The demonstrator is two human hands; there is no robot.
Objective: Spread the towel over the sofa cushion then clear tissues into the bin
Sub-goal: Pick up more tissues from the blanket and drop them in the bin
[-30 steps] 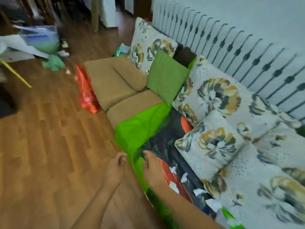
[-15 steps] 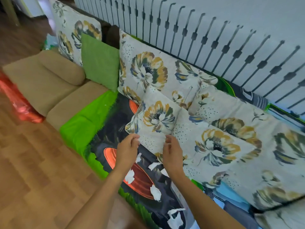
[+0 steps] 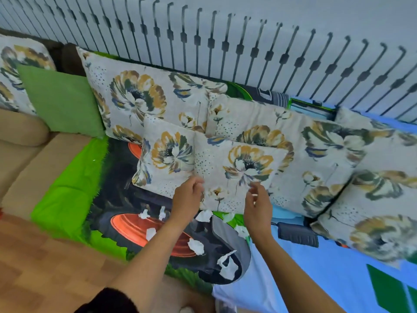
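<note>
A printed towel (image 3: 67, 195), bright green with a dark tractor and orange wheels, lies spread over the sofa seat. Several crumpled white tissues (image 3: 196, 246) are scattered on it, with a larger torn piece (image 3: 226, 266) near the front edge. My left hand (image 3: 188, 197) and my right hand (image 3: 257, 203) hover over the tissues at the lower edge of a small floral pillow (image 3: 237, 175). Both hands have loosely curled, parted fingers and hold nothing. No bin is in view.
Floral cushions (image 3: 140, 96) line the sofa back, with a green pillow (image 3: 61, 100) at left. Tan seat cushions (image 3: 29, 159) continue leftward. A blue printed cover (image 3: 316, 274) spreads to the right. Wooden floor (image 3: 45, 267) runs in front; a patterned white wall (image 3: 225, 41) rises behind.
My view has swung right along the sofa. Both hands have risen from the towel's front edge to the small floral pillow above the tissues.
</note>
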